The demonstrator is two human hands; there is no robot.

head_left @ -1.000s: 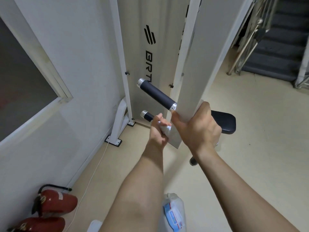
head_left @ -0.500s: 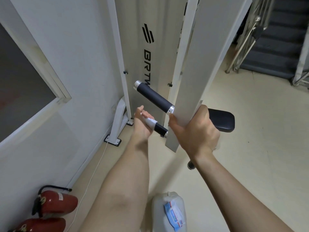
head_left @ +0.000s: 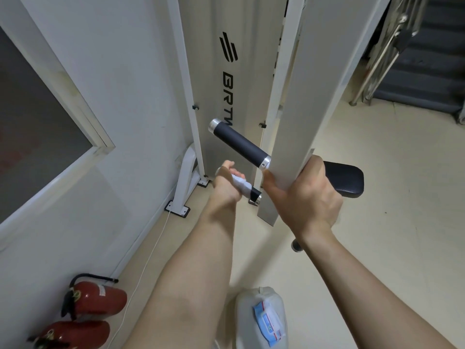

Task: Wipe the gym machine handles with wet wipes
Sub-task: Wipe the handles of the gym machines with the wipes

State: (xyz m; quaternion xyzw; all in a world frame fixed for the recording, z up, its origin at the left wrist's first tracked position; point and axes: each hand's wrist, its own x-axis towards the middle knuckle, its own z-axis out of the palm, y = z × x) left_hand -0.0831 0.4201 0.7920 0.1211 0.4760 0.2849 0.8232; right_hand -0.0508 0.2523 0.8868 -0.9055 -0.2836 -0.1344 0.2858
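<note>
A white gym machine arm (head_left: 297,127) carries two black handles with silver end caps. The upper handle (head_left: 239,143) sticks out to the left, bare. My left hand (head_left: 226,187) is closed around the lower handle (head_left: 254,193) with a white wet wipe (head_left: 240,183) wrapped between palm and grip, near the handle's outer end. My right hand (head_left: 304,197) grips the lower edge of the white machine arm. A pack of wet wipes (head_left: 268,321) lies on a white container at the bottom of the view.
A black padded seat (head_left: 347,180) sits behind my right hand. Two red fire extinguishers (head_left: 95,303) lie on the floor at the lower left by the wall. A white cable (head_left: 148,253) runs along the floor. Stairs and metal railings (head_left: 385,54) stand at the upper right.
My left hand with the wipe has slid outward along the lower handle, from the end near the machine arm toward its free end. My right hand has stayed on the machine arm.
</note>
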